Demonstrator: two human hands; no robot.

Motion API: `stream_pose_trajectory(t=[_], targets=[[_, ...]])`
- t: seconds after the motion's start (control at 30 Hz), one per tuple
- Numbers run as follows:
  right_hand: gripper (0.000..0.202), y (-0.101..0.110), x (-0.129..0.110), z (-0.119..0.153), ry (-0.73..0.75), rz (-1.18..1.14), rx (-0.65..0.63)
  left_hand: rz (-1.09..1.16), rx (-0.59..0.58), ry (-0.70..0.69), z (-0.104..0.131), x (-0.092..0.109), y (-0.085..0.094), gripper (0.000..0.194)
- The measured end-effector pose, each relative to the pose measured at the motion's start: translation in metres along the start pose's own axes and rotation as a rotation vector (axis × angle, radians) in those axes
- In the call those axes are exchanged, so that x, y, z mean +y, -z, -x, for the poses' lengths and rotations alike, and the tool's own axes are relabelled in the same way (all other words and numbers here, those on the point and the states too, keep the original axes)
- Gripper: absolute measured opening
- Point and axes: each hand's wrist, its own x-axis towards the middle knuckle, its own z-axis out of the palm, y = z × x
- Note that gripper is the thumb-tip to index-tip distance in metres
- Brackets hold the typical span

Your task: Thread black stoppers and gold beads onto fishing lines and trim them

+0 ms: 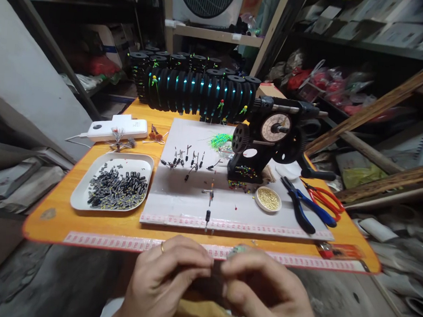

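Note:
My left hand (170, 280), with a ring on one finger, is closed in a pinch at the table's front edge. Close to its right, my right hand (268, 291) is pinched too, its fingertips facing the left ones. What they hold between them is too small and dark to make out. Just beyond, a small black cylinder (208, 215) stands on the white board (179, 214). Several similar small black parts with metal pins (193, 163) stand or lie farther back. A white tray (76, 198) on the left holds many black and grey pieces.
A black winding machine (249, 161) carries a row of black spools (201, 93) at the back. On the right are a dish of gold beads (268, 199), blue pliers (298, 204) and red-handled pliers (325, 201). A white power strip (118, 128) lies at the left. A measuring tape (120, 242) lines the front edge.

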Motion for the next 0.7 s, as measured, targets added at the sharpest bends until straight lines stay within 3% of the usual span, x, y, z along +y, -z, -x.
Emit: stream_pose_trajectory(t=[0.1,0.2,0.3,0.5,0.7], targets=[[0.032,-0.008,-0.004,-0.002,-0.17,-0.12,0.027,0.177,0.092,0.158,-0.001,0.01,-0.009,0.021],[0.04,-0.01,-0.007,-0.004,-0.183,-0.124,0.011,0.398,0.241,0.355,0.002,0.017,-0.017,0.019],[0.046,-0.009,-0.008,-0.004,-0.218,-0.125,-0.031,0.519,0.283,0.449,0.004,0.022,-0.02,0.025],[0.045,-0.001,-0.007,-0.007,-0.245,-0.17,-0.171,0.566,0.196,0.459,0.003,0.025,-0.011,0.027],[0.05,0.0,-0.008,-0.01,-0.263,-0.18,-0.187,0.571,0.033,0.287,0.007,0.018,-0.006,0.032]])
